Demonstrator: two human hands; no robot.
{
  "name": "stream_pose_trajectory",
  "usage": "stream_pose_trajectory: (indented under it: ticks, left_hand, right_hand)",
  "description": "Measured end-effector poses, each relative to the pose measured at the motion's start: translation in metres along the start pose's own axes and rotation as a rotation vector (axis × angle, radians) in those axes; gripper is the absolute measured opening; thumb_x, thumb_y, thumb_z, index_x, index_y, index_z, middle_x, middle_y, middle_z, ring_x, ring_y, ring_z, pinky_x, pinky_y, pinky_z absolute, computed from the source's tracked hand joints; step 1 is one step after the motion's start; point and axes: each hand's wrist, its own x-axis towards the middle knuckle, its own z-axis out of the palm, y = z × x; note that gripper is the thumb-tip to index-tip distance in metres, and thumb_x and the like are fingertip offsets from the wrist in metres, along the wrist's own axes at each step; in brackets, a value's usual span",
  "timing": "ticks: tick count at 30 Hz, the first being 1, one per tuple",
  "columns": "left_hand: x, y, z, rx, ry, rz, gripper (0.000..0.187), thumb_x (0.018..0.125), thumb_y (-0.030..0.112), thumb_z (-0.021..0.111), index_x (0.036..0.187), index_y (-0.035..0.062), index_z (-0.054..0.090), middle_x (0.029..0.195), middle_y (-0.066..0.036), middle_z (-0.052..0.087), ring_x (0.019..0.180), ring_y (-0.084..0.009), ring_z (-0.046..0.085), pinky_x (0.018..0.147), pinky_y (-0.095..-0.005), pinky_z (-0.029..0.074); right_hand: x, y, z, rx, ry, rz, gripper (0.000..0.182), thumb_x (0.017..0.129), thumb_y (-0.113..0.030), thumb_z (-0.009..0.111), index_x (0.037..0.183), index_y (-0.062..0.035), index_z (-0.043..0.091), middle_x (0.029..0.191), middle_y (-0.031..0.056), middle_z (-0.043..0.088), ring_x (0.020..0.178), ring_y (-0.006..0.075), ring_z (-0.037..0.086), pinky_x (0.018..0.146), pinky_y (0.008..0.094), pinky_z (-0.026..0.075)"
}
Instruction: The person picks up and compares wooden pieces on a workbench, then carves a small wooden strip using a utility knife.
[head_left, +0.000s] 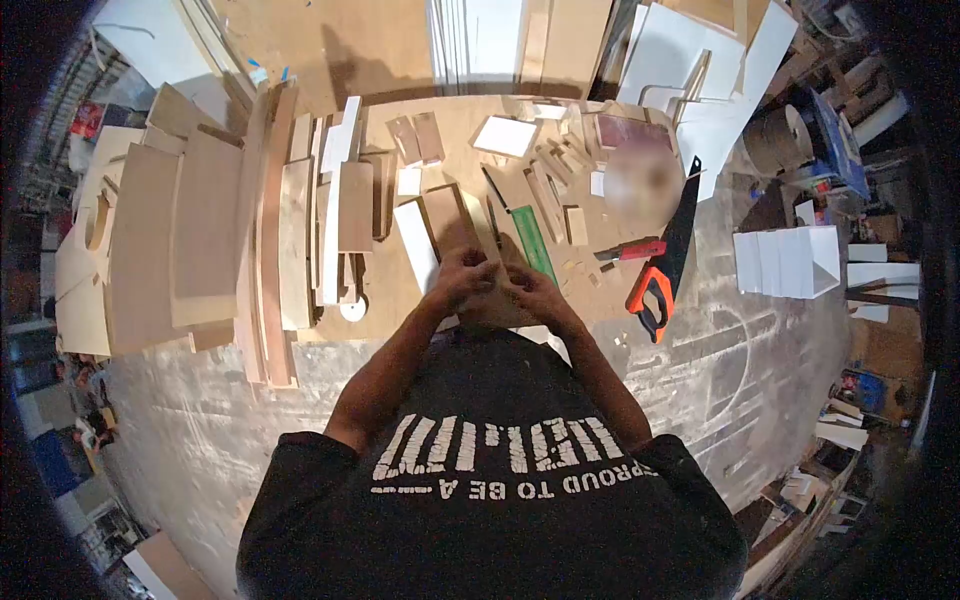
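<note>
In front of my chest, my left hand (465, 278) has its fingers curled on a narrow pale wooden board (487, 308). My right hand (533, 293) grips that board's right side, its fingertips close to those of the left. A brown wooden panel (448, 215) lies just beyond the left hand, with a white strip (416, 238) along its left side. To the right of these pieces is a green tool or strip (531, 240), with a thin dark rod (496, 189) at its far end. My hands hide part of the board and its exact shape.
Right of my hands lie a red utility knife (632, 251) and a hand saw (672, 262) with an orange handle. Long boards (268, 235) are stacked at left. Wood offcuts (560, 165) and a white block (505, 136) lie farther back on the worktable (385, 318).
</note>
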Motion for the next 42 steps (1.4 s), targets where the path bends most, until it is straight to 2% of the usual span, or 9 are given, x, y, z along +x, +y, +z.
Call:
stream_pose_trajectory:
  ticks: [6,10,14,17,21,27,30,37,42]
  left_hand:
    - [-0.016,0.021,-0.013,0.175,0.143,-0.001,0.035,0.09,0.027,0.073,0.102,-0.0044,0.065,0.096,-0.015,0.07,0.078,-0.0234,0.069,0.066,-0.0362,0.057]
    - [-0.02,-0.017,-0.063,0.837,0.627,0.102,0.046,0.083,0.036,0.076,0.104,-0.0022,0.062,0.101,-0.023,0.068,0.093,-0.0418,0.066,0.084,-0.0473,0.054]
    - [-0.023,-0.044,-0.078,0.824,0.6,-0.079,0.072,0.078,0.045,0.078,0.124,0.0003,0.046,0.119,-0.025,0.061,0.106,-0.0413,0.064,0.089,-0.0495,0.052]
    - [-0.036,-0.002,-0.041,0.892,0.674,-0.189,0.071,0.077,0.045,0.078,0.123,0.0019,0.045,0.114,-0.023,0.063,0.107,-0.0394,0.064,0.088,-0.0498,0.052]
    - [-0.028,-0.016,-0.054,0.843,0.608,-0.158,0.071,0.079,0.038,0.077,0.128,0.0018,0.04,0.122,-0.028,0.058,0.107,-0.0434,0.063,0.09,-0.0499,0.052]
    - [-0.02,-0.018,-0.071,0.899,0.661,0.046,0.069,0.079,0.03,0.077,0.131,0.0023,0.041,0.124,-0.027,0.057,0.11,-0.0431,0.061,0.092,-0.0487,0.051]
    - [-0.014,-0.026,-0.08,0.966,0.699,0.231,0.072,0.078,0.028,0.078,0.135,0.003,0.042,0.125,-0.026,0.056,0.113,-0.0409,0.059,0.095,-0.0478,0.05]
    - [-0.029,-0.029,-0.067,0.879,0.687,0.119,0.081,0.075,0.031,0.081,0.139,0.004,0.04,0.125,-0.024,0.053,0.115,-0.0423,0.054,0.099,-0.0503,0.046]
    - [-0.029,-0.057,-0.067,0.873,0.667,0.082,0.086,0.074,0.032,0.083,0.142,0.0078,0.038,0.125,-0.022,0.048,0.116,-0.0418,0.052,0.098,-0.0507,0.046]
  right_hand:
    - [0.012,0.015,0.009,-0.047,-0.036,0.062,0.048,0.096,-0.022,0.065,0.137,0.0,0.053,0.117,0.0104,0.067,0.1,0.0188,0.064,0.089,0.0332,0.052]
    - [0.019,0.028,-0.002,-0.013,-0.05,0.096,0.049,0.096,-0.021,0.065,0.137,0.0011,0.052,0.117,0.0115,0.067,0.101,0.0193,0.064,0.09,0.0339,0.052]
    - [0.024,0.034,0.002,-0.05,-0.028,0.114,0.047,0.096,-0.018,0.064,0.137,0.0014,0.052,0.119,0.0142,0.067,0.109,0.0228,0.063,0.095,0.0369,0.05]
    - [0.045,0.078,0.004,-0.084,-0.015,0.039,0.047,0.096,-0.017,0.064,0.137,0.0018,0.052,0.122,0.0149,0.066,0.112,0.0239,0.063,0.096,0.037,0.05]
    - [0.057,0.085,0.012,-0.242,-0.103,-0.126,0.046,0.095,-0.019,0.064,0.135,0.0027,0.053,0.124,0.0165,0.065,0.112,0.0241,0.063,0.097,0.0362,0.049]
    - [0.052,0.047,0.025,-0.453,-0.18,0.052,0.042,0.096,-0.019,0.06,0.131,0.0039,0.056,0.123,0.0196,0.065,0.113,0.0289,0.062,0.1,0.039,0.047]
    - [0.064,0.065,0.029,-0.601,-0.126,-0.113,0.039,0.096,-0.017,0.058,0.128,0.0043,0.058,0.122,0.0201,0.066,0.114,0.031,0.062,0.1,0.0405,0.047]
    - [0.067,0.035,0.035,-0.885,0.268,-0.354,0.039,0.092,-0.013,0.058,0.128,0.0026,0.058,0.119,0.0233,0.066,0.114,0.0371,0.062,0.098,0.0435,0.049]
    - [0.069,0.003,0.051,-1.06,0.26,-0.5,0.047,0.085,-0.013,0.063,0.131,-0.0048,0.057,0.128,0.025,0.06,0.119,0.0389,0.057,0.099,0.0476,0.048]
